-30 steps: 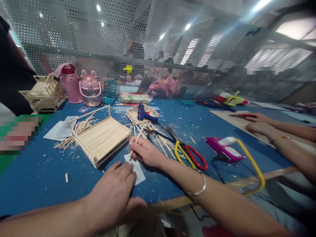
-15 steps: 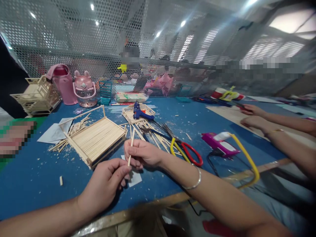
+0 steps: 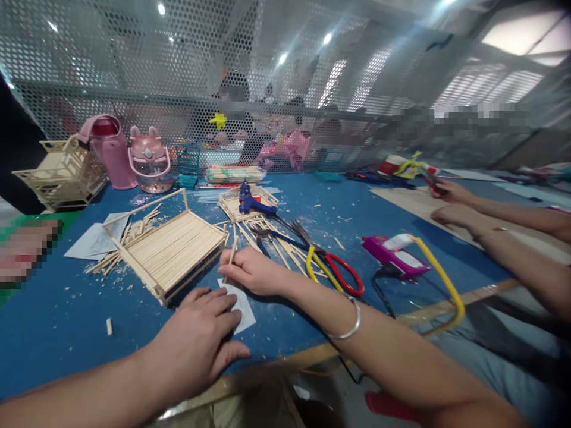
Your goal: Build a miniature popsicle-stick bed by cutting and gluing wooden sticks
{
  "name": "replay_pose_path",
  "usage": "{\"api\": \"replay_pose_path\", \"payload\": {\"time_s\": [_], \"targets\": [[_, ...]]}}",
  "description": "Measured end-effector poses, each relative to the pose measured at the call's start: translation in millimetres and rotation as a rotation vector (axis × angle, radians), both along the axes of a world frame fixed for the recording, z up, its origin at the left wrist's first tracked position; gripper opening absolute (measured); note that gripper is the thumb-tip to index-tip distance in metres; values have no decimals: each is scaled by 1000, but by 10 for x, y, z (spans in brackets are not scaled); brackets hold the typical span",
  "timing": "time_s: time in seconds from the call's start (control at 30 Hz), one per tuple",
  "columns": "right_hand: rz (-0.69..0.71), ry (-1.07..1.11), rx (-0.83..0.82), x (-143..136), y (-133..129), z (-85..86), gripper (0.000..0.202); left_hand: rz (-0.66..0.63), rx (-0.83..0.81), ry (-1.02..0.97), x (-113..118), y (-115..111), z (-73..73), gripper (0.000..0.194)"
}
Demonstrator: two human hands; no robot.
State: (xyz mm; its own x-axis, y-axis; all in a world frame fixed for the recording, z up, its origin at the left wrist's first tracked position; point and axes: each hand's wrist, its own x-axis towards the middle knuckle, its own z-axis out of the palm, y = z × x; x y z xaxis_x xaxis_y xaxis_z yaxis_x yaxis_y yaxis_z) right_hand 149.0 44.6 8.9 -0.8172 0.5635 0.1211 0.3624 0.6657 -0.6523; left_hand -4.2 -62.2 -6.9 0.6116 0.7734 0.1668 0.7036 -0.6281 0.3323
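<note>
My right hand (image 3: 250, 270) pinches a thin wooden stick (image 3: 232, 249), held nearly upright over a piece of white paper (image 3: 243, 306). Palm down with fingers spread, my left hand (image 3: 200, 333) rests at the paper's left edge and holds nothing. Just beyond it lies a tray-like frame of wooden sticks (image 3: 173, 249), with a raised bar at its far side. Loose sticks (image 3: 279, 241) are scattered behind my right hand. A blue glue gun (image 3: 254, 202) sits on a smaller stick frame (image 3: 228, 205).
Scissors with red and yellow handles (image 3: 345, 274) lie right of centre, beside a purple tool (image 3: 395, 258) with a yellow tube. Pink bottles (image 3: 111, 151) and a stick model (image 3: 62, 172) stand back left. Another person's hands (image 3: 455, 208) are at the right.
My left hand has let go of the stick's lower end, opened and flattened towards the table. The stick stays in my right hand, now lower over the paper.
</note>
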Motion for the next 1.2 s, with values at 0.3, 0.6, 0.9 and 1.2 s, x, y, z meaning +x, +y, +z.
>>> {"api": "replay_pose_path", "payload": {"time_s": [0.3,0.6,0.9,1.2], "targets": [[60,-48,123,17,-48,47,26,-1,-11,-3,-4,-3,42,39],[59,-103,124,27,-19,64,25,-15,-78,67,4,6,88,43],[13,-96,12,41,-7,62,22,-11,-34,52,0,-4,81,42],[0,13,-201,145,35,133,22,55,2,69,8,-6,80,45]]}}
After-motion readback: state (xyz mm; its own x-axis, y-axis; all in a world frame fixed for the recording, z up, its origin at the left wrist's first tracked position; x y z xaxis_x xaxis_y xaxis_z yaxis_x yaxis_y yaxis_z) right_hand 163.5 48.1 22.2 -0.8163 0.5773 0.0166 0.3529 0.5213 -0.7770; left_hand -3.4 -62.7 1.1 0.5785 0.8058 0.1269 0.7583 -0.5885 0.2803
